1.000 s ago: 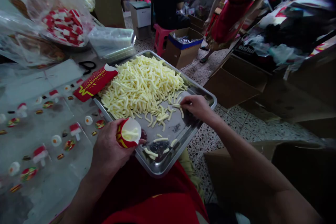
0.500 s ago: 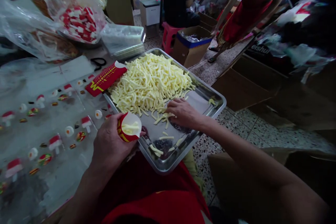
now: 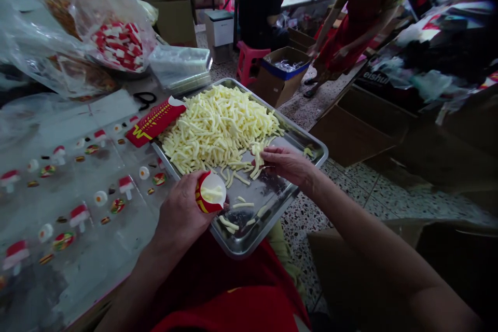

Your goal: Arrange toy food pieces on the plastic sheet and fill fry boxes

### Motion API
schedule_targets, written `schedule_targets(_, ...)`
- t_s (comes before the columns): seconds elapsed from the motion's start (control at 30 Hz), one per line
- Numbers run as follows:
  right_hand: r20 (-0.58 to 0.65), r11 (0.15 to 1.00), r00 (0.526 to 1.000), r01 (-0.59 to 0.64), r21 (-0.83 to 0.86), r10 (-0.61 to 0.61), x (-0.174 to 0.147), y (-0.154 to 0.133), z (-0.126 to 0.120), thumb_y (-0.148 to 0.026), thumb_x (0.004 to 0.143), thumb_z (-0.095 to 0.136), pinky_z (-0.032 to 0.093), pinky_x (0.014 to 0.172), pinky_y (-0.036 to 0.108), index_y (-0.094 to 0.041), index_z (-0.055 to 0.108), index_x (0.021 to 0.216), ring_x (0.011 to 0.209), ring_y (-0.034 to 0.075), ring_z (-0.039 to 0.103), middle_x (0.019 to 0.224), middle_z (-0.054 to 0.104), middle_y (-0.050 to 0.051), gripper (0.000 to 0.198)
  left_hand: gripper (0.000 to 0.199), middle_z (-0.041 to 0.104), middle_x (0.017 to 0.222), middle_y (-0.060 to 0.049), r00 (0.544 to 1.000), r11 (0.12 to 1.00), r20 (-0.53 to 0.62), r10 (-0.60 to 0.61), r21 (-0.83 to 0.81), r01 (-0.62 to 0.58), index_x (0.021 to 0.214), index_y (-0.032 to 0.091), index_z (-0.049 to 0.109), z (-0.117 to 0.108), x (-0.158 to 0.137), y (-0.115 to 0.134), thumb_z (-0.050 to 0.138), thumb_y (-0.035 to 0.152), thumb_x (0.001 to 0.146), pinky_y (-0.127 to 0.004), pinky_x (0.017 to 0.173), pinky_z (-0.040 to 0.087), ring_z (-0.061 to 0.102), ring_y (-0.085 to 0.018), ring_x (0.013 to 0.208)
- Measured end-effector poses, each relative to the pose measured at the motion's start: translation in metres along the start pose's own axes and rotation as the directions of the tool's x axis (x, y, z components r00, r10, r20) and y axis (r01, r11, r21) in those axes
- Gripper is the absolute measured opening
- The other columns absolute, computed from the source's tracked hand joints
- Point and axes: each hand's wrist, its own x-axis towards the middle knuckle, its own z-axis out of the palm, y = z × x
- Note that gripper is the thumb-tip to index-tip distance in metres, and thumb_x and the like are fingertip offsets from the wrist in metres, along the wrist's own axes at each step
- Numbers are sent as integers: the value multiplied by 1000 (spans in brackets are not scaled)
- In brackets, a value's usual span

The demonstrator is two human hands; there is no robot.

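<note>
My left hand [image 3: 184, 206] is wrapped round a red fries carton [image 3: 205, 194] with a yellow mark, its white mouth facing up and a few pale sticks inside. My right hand [image 3: 286, 165] pinches a small bunch of pale yellow fry-shaped sticks [image 3: 257, 158] just above the metal tray [image 3: 278, 207]. On that tray lies a large heap of the same sticks [image 3: 221, 124], with several loose ones near its front corner. A second red carton [image 3: 155, 120], flattened, rests against the tray's left edge.
Small food-shaped pieces [image 3: 80, 216] lie in rows on the table at left. Behind them are black-handled scissors [image 3: 144, 99], a bag of red and white pieces [image 3: 119, 45] and stacked clear plastic [image 3: 181, 65]. Cardboard boxes [image 3: 282, 75] stand on the floor; two people are beyond.
My right hand has risen off the tray with a bunch of sticks in its fingers. My left hand has brought the carton to the right, over the tray's edge.
</note>
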Motion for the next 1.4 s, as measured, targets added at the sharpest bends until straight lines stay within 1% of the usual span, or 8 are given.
schedule_targets(0.17,47,998,998,-30,-63,33,-4,1,-1,-18,91,61,56,67,23,-15,66,98,77,15,71,86,73,7,9,68,66,117,-10,999,1000,28,-22,1,22,123,20,55,1,-1,-1,79,53,69,-41,93,51,64,-29,105)
schedule_targets(0.3,81,963,995,-42,-266,66,-1,0,-5,-17,86,68,52,53,17,-15,70,88,60,12,66,71,70,3,4,68,66,117,-9,997,1000,72,5,-8,-4,123,20,55,5,3,3,81,51,67,-39,93,50,64,-28,105)
schedule_targets(0.73,171,985,980,-123,119,102,-2,-6,16,-15,90,60,61,69,28,-15,66,102,77,18,71,95,72,10,13,57,66,116,-11,993,997,85,76,-21,-75,119,19,57,10,23,0,79,39,70,-42,94,50,62,-30,106)
schedule_targets(0.9,153,992,985,-100,81,86,-1,-6,23,-1,76,60,60,78,27,-14,73,96,78,15,68,97,72,7,27,64,64,118,-12,990,990,42,135,-47,-133,124,18,54,19,28,-11,80,41,70,-44,97,48,61,-30,108)
schedule_targets(1.07,225,999,973,-45,0,44,-2,-8,29,-8,76,69,58,77,26,-15,73,102,75,13,67,92,72,6,27,77,62,119,-12,969,971,71,236,-47,-233,127,19,51,27,30,-19,84,50,64,-47,99,46,58,-32,110)
schedule_targets(1.27,153,965,980,158,-211,-127,6,-1,39,-15,76,70,54,62,25,-15,68,87,63,13,64,74,68,2,11,82,61,117,-12,975,972,-10,220,-80,-220,126,19,49,38,32,-10,86,52,61,-45,97,47,57,-30,108)
schedule_targets(1.33,53,865,951,301,-402,-306,8,4,45,-12,77,66,52,62,26,-15,69,84,62,13,62,73,67,2,8,77,61,115,-12,980,979,-50,195,-55,-198,125,18,49,44,31,-3,85,48,64,-44,96,47,56,-31,107)
schedule_targets(1.4,20,643,841,429,-635,-541,6,11,53,-8,75,64,50,64,27,-16,72,81,66,14,61,76,65,2,13,74,61,112,-12,985,989,-89,146,-25,-149,123,18,49,52,30,6,85,44,64,-45,95,47,56,-31,105)
